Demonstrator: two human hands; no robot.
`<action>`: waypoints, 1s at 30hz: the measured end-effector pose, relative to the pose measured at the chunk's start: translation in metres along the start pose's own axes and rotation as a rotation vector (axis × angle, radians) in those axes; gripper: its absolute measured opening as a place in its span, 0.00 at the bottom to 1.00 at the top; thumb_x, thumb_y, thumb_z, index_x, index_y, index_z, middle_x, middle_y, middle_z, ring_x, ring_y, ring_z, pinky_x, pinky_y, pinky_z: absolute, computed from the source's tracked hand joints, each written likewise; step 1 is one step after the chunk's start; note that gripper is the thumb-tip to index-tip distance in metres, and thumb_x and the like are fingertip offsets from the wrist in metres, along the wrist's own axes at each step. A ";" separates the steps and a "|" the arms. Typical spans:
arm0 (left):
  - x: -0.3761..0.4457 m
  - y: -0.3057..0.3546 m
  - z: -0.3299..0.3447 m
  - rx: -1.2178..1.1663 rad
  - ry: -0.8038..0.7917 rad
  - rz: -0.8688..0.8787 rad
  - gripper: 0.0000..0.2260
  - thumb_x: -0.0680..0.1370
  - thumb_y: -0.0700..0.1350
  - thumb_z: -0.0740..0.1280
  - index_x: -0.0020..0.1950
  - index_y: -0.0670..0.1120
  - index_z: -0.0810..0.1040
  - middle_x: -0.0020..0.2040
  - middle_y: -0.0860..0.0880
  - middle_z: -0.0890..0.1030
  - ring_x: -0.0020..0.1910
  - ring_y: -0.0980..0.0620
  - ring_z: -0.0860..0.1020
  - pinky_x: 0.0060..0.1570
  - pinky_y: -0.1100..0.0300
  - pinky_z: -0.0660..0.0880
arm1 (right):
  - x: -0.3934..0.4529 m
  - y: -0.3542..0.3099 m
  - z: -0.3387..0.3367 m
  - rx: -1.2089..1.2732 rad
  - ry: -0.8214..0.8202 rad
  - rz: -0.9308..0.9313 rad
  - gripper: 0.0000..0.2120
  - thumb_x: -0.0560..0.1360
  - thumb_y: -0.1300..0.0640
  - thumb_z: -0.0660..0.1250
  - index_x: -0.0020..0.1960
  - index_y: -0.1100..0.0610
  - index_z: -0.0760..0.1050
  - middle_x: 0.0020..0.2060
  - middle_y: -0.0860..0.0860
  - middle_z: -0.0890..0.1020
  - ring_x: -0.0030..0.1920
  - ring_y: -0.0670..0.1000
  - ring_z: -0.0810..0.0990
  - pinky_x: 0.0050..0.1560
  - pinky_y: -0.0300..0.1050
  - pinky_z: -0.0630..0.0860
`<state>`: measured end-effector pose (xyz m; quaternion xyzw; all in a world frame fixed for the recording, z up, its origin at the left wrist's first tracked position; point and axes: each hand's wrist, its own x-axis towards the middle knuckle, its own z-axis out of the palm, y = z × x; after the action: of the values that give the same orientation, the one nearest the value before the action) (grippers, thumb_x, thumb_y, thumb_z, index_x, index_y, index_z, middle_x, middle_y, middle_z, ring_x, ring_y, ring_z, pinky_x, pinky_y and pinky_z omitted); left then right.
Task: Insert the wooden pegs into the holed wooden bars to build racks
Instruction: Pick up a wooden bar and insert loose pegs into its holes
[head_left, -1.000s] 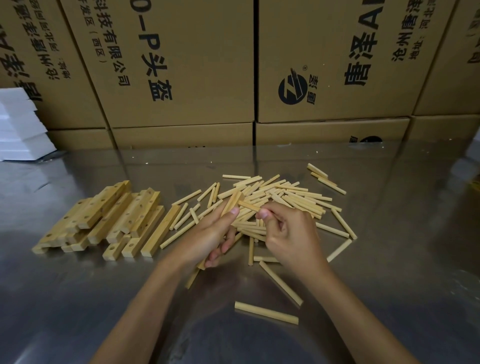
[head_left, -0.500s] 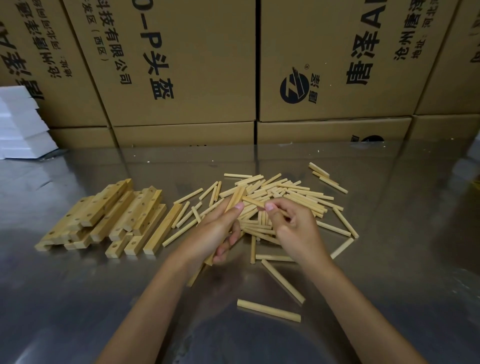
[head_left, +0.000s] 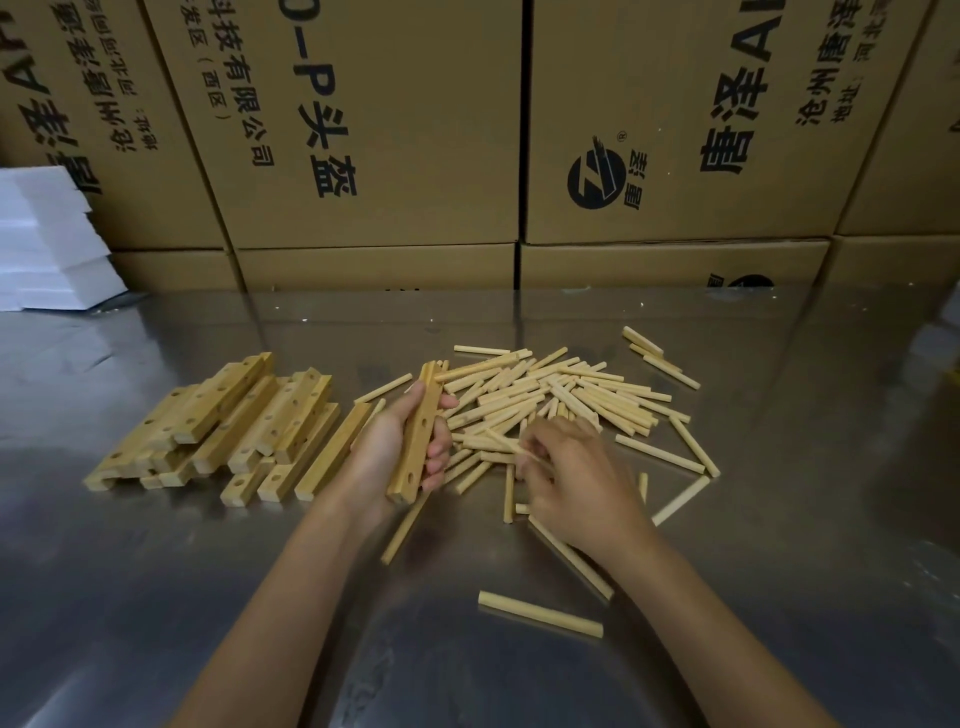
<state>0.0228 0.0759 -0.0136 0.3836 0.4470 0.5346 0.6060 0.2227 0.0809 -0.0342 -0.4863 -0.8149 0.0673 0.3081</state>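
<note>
Left hand (head_left: 387, 447) wrapped round one holed bar (head_left: 415, 436), held above the bench (head_left: 156, 597) beside the bar stack (head_left: 223, 426). Right hand (head_left: 566, 467) pinching a peg (head_left: 511, 447) at the peg pile (head_left: 561, 395). No peg seated, no rack built; nearly everything left. Right fingertips largely hidden behind the knuckles.

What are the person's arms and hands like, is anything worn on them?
Nothing is worn that shows: the left hand and right hand are bare, with no gloves, rings, watch or bracelets. Both forearms are bare too, with no sleeve visible up to the picture's lower edge.
</note>
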 end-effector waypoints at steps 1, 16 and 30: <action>-0.001 0.000 0.002 0.013 -0.003 -0.003 0.19 0.85 0.55 0.53 0.57 0.42 0.75 0.29 0.47 0.67 0.23 0.53 0.66 0.20 0.63 0.63 | 0.001 -0.005 -0.003 0.049 0.037 -0.043 0.02 0.79 0.52 0.63 0.51 0.47 0.73 0.43 0.40 0.75 0.47 0.43 0.70 0.40 0.39 0.65; -0.008 -0.010 0.027 0.412 0.053 0.075 0.23 0.84 0.61 0.51 0.52 0.48 0.79 0.25 0.49 0.70 0.22 0.55 0.68 0.23 0.64 0.67 | -0.001 -0.023 -0.001 0.147 0.168 -0.172 0.10 0.78 0.56 0.62 0.55 0.52 0.80 0.38 0.41 0.74 0.41 0.43 0.71 0.39 0.39 0.65; -0.002 -0.016 0.029 0.018 0.030 -0.045 0.22 0.84 0.58 0.54 0.50 0.45 0.81 0.24 0.48 0.70 0.19 0.54 0.67 0.18 0.65 0.63 | 0.009 -0.022 -0.021 1.086 -0.073 0.339 0.16 0.72 0.59 0.76 0.55 0.56 0.73 0.38 0.51 0.86 0.32 0.47 0.81 0.35 0.38 0.77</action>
<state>0.0549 0.0721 -0.0201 0.3707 0.4693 0.5224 0.6078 0.2150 0.0728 -0.0045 -0.3794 -0.5841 0.5416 0.4706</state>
